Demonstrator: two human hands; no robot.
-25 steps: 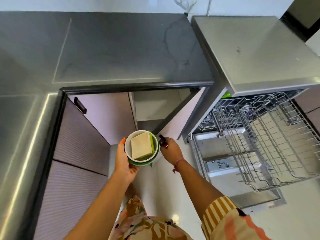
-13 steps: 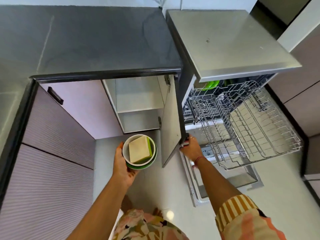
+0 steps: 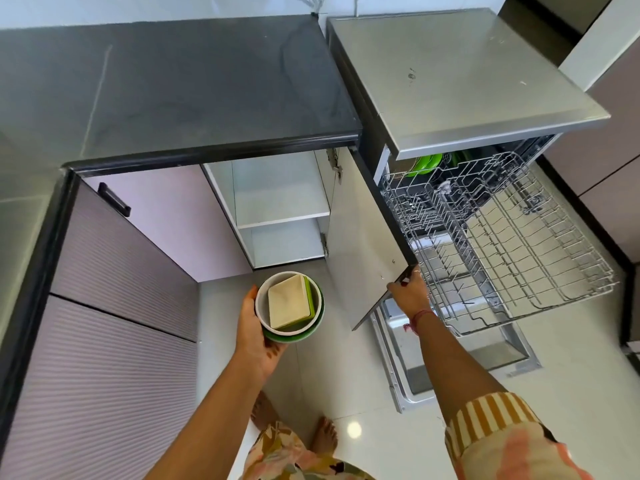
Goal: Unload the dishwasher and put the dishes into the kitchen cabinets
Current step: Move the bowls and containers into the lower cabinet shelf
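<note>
Swung wider since before, cabinet door [image 3: 363, 237]; my right hand [image 3: 410, 294] grips its corner. Left hand [image 3: 254, 332] cups stacked round bowls [image 3: 294, 308], square cream dish inside. Green plates [image 3: 427, 164] half hidden behind wire rack [image 3: 502, 237].

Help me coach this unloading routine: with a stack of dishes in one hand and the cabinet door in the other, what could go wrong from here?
1. The left hand alone holds the stacked bowls from one side, with square dishes loose inside; a tilt might slide them out.
2. The open cabinet door, gripped by the right hand, stands right beside the pulled-out dishwasher rack; swinging it wider could knock the rack.
</note>
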